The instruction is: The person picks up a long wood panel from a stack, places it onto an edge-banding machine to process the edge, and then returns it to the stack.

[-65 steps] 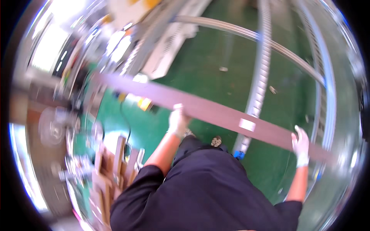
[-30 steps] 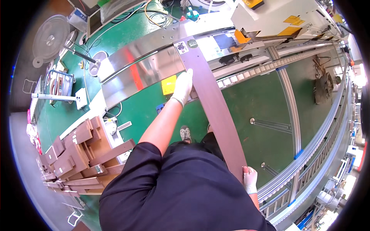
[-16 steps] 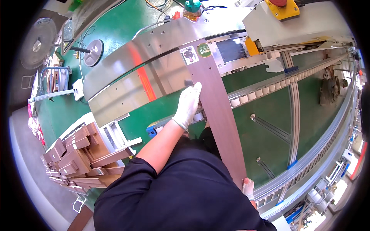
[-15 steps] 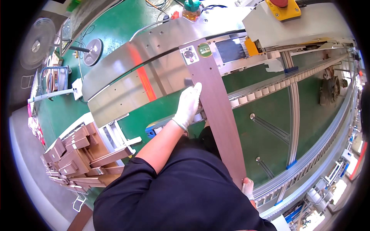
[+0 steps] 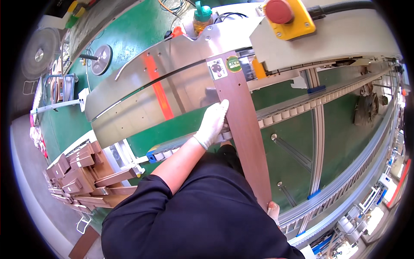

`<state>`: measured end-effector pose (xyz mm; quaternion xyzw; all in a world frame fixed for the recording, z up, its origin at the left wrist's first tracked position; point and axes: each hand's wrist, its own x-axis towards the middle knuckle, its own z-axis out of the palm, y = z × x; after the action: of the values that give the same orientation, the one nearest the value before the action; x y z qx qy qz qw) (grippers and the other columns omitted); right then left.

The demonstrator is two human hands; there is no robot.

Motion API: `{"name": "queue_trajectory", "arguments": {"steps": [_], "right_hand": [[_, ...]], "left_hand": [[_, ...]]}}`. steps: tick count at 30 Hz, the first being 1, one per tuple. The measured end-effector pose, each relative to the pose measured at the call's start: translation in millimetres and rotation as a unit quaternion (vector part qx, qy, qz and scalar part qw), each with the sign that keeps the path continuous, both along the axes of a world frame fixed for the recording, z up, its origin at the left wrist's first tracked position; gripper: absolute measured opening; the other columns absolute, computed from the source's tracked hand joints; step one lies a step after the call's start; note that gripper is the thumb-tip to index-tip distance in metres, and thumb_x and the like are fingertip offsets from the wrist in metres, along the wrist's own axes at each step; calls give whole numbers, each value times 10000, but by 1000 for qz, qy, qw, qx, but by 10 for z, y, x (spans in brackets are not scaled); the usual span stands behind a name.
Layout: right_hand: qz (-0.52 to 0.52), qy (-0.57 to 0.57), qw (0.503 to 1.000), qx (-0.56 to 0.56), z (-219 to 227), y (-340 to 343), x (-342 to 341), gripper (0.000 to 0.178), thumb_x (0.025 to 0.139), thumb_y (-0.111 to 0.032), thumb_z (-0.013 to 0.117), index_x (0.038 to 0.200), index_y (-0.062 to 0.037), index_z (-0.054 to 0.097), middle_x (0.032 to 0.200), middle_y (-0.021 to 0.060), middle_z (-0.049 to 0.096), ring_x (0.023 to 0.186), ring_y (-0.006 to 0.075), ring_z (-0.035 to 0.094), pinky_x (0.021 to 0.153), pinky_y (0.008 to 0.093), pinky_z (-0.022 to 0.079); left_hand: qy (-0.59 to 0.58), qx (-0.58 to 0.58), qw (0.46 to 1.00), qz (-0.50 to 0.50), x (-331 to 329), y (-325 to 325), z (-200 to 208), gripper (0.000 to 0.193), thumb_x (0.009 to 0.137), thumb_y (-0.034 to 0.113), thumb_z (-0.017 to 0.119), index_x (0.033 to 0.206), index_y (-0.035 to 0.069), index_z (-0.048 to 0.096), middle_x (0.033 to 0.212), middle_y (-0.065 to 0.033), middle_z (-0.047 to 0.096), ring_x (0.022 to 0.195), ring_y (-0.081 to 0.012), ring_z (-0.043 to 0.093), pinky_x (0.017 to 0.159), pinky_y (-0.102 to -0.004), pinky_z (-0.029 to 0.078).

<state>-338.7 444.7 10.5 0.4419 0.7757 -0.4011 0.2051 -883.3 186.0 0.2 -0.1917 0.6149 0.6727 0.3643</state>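
Note:
A long brown wood-grain board point(image 5: 246, 134) slants in front of me, its far end over the metal machine bed point(image 5: 189, 82) and its near end beside my body. Two stickers, a white square one point(image 5: 217, 68) and a round green one point(image 5: 233, 64), sit on its far end. My left hand point(image 5: 213, 123), in a white glove, grips the board's left edge with the thumb on top and the other fingers underneath, mostly hidden. At the near right corner, my right hand point(image 5: 273, 210) closes round the board's edge; part of it is hidden by the board and my body.
A red emergency stop button point(image 5: 279, 11) on a yellow box stands at the far right. A roller rail point(image 5: 302, 110) runs crosswise beyond the board. Several brown boards lie stacked point(image 5: 82, 172) at the left. A teal-lidded bottle point(image 5: 202, 17) stands behind the machine bed.
My view has shifted right and closer to the machine. The board's far end now covers more of the dark panel on the bed. Both hands keep their hold.

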Motion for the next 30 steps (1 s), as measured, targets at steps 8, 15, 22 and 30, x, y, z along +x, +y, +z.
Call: {"name": "queue_trajectory", "arguments": {"steps": [8,15,22,30], "right_hand": [[-1,-29,999,43,-49,881,-106,675,1056,-573,535,861,48,714,772,154,705,753,262,684,756,377,541],[28,8,995,93,-73,1521,-195,614,1044,-549,568,899,16,759,838,183,747,831,323,737,791,401,556],[-43,-6,987,154,3,2276,-585,478,1009,-500,611,991,-65,807,981,203,763,979,382,733,865,438,559],[20,35,943,332,403,2985,-1646,431,982,-483,617,1027,-93,795,1057,179,762,1068,384,699,969,462,538]], "left_hand": [[43,55,998,-9,-144,842,27,403,1114,453,507,1016,98,670,888,17,707,733,-98,670,672,-245,497],[8,98,995,14,-267,1620,264,431,1116,423,476,1082,45,681,935,-24,731,774,-131,690,721,-288,549],[77,67,994,-36,-470,2379,-243,499,1059,583,513,1129,118,680,877,11,707,726,-113,668,650,-283,519],[282,-49,885,-368,-660,2712,-1164,492,1035,534,529,1181,81,654,1061,-153,742,925,-280,720,794,-395,556]]}}
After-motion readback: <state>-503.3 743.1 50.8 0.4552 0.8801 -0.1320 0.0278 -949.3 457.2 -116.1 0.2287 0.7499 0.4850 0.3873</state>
